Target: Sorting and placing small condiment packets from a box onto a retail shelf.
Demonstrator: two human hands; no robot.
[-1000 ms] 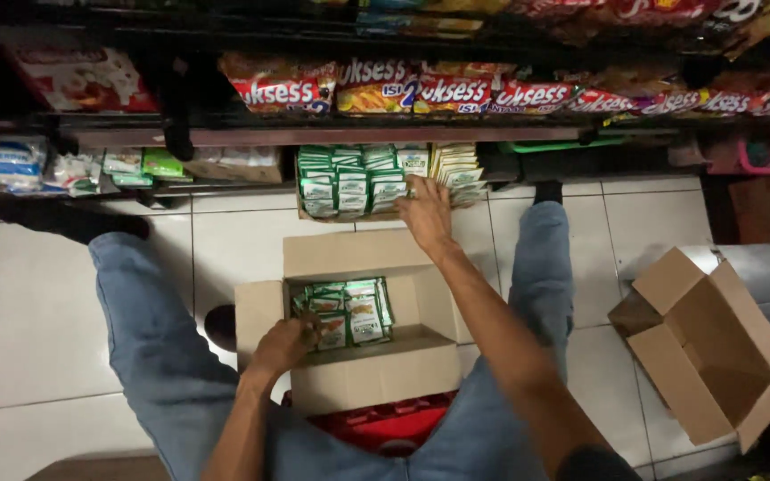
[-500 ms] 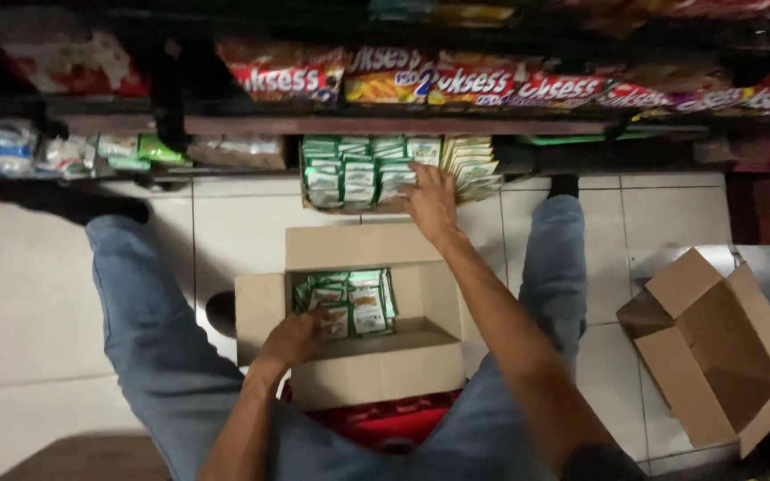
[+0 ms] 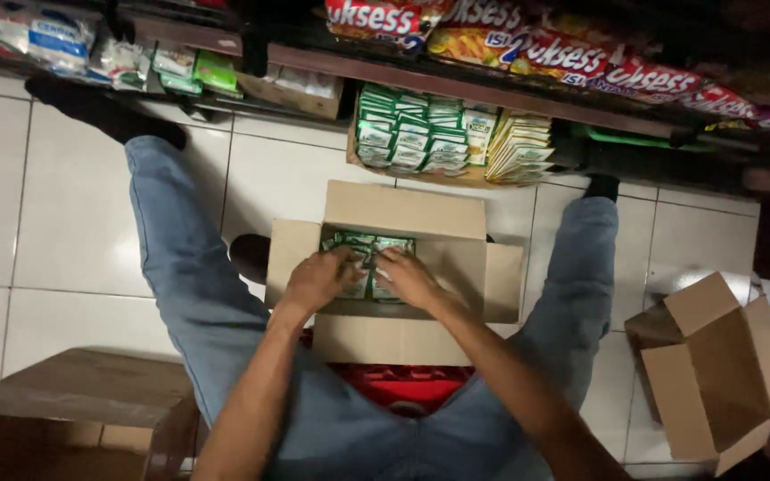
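Observation:
An open cardboard box sits on the white tiled floor between my outstretched legs in blue jeans. Inside it lie several small green packets. My left hand and my right hand are both down in the box, fingers curled over the packets. Whether either hand grips a packet is hidden by the fingers. On the low shelf beyond the box stand rows of the same green packets in a shallow tray.
A second open cardboard box lies tipped at the right. A brown carton is at the lower left. Red snack bags hang along the shelf above. A red item lies under the box by my lap.
My right hand has come back from the shelf packets down into the box. My left hand has moved deeper into the box beside it.

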